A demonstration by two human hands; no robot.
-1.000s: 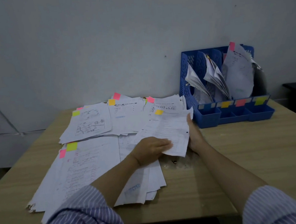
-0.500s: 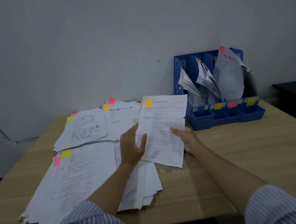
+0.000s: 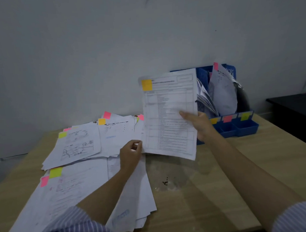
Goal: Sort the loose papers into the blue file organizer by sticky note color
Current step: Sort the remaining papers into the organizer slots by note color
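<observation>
The right hand [image 3: 200,124] pinches the lifted sheet [image 3: 169,115] by its right edge, thumb on the face, holding it upright just in front of the blue file organizer [image 3: 236,128]; its orange sticky note [image 3: 146,85] sits top left. The left hand [image 3: 131,152], fingers curled, seems to touch the lower left corner, though blur hides any grip. Held by one edge, the sheet could flop, or catch on papers already leaning out of the slots (they crowd the openings). Loose papers [image 3: 77,146] cover the worktop [image 3: 212,192] to the left.
</observation>
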